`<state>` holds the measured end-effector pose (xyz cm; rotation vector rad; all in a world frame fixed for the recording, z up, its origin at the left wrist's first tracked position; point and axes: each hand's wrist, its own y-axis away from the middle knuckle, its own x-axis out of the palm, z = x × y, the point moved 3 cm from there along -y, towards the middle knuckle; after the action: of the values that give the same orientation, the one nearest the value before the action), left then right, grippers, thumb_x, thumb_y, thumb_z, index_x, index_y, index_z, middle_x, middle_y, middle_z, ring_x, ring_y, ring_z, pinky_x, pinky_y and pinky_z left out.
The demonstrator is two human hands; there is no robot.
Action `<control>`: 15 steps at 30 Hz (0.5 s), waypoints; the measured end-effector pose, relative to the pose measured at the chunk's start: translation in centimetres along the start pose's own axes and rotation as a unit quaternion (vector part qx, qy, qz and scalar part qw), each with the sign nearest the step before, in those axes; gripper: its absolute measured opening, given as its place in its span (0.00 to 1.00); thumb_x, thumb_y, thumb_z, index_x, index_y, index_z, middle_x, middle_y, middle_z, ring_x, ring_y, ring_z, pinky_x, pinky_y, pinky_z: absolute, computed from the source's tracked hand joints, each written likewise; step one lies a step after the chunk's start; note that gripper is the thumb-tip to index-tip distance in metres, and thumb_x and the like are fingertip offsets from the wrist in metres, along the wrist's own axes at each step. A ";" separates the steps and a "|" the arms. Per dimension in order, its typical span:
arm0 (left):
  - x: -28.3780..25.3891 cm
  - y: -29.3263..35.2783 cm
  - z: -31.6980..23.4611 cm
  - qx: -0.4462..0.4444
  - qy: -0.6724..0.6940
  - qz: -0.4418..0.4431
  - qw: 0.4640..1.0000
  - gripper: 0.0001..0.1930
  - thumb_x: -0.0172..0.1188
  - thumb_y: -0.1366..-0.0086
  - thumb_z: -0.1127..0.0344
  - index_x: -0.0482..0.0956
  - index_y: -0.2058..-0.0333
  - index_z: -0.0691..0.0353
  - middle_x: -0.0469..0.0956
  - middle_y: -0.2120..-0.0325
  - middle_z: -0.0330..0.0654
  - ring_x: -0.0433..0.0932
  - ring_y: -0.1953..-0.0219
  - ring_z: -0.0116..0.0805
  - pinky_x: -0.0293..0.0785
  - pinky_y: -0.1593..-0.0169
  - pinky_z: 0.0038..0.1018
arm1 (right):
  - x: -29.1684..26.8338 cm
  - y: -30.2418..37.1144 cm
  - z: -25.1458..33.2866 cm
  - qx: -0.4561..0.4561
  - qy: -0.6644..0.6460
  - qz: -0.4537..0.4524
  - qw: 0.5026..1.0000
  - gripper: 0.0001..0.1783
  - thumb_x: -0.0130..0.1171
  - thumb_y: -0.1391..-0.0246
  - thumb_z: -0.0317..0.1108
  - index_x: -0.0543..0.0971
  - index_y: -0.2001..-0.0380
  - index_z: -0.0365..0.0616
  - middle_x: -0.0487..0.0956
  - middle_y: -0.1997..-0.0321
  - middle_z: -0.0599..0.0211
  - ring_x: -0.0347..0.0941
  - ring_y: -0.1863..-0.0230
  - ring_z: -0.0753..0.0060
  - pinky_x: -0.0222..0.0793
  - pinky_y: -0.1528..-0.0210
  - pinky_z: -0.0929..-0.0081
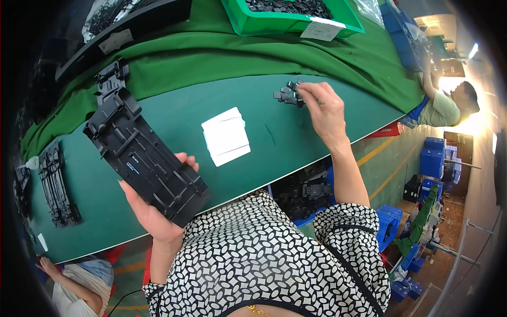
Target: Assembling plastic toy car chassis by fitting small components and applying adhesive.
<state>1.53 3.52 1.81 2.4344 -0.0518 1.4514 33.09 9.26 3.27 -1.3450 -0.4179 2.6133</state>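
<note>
A long black moulded plastic tray-like part (138, 158) lies tilted in my left hand (153, 214), which is closed around its near end, fingers on one side and thumb on the other. Ribs and pockets show on its upward face. Over on the right, my right hand (325, 105) pinches at a small pile of black plastic pieces (287, 95) on the table. A small black piece shows at its fingertips, partly hidden by them. Between my hands lies a stack of white paper sheets (227, 137).
The green table (253, 174) has green cloth (179, 66) along its far side. Beyond stand a green bin (296, 24) of small black parts and a black tray (121, 39). More long black parts (57, 185) lie at left. Other people (451, 105) sit at both ends.
</note>
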 end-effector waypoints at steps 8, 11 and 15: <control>-0.2 -0.3 0.5 -0.016 0.023 0.006 1.000 0.43 0.26 0.36 0.31 0.62 0.44 0.69 0.72 0.53 0.58 0.72 0.51 0.53 0.66 0.44 0.44 | 0.7 2.1 4.6 0.211 -0.340 0.100 0.911 0.07 0.57 0.46 0.25 0.77 0.64 0.34 0.78 0.69 0.70 0.73 0.68 0.83 0.69 0.64 0.85; 0.0 -0.3 0.6 -0.015 0.009 0.001 1.000 0.43 0.25 0.36 0.32 0.61 0.44 0.69 0.71 0.53 0.59 0.72 0.51 0.52 0.67 0.44 0.43 | 1.6 2.5 5.6 0.189 -0.350 0.128 0.909 0.07 0.58 0.47 0.25 0.77 0.64 0.34 0.78 0.69 0.70 0.73 0.67 0.83 0.69 0.63 0.85; -0.3 -0.1 0.4 -0.005 0.011 0.010 1.000 0.43 0.25 0.36 0.32 0.61 0.43 0.69 0.71 0.53 0.59 0.72 0.51 0.52 0.68 0.44 0.42 | 2.6 2.2 6.6 0.182 -0.322 0.129 0.920 0.09 0.58 0.48 0.23 0.77 0.62 0.35 0.78 0.68 0.70 0.73 0.66 0.82 0.69 0.63 0.84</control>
<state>1.75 3.50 1.37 2.4172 -0.0788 1.4823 26.13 6.77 4.22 -0.4232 0.1918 3.1005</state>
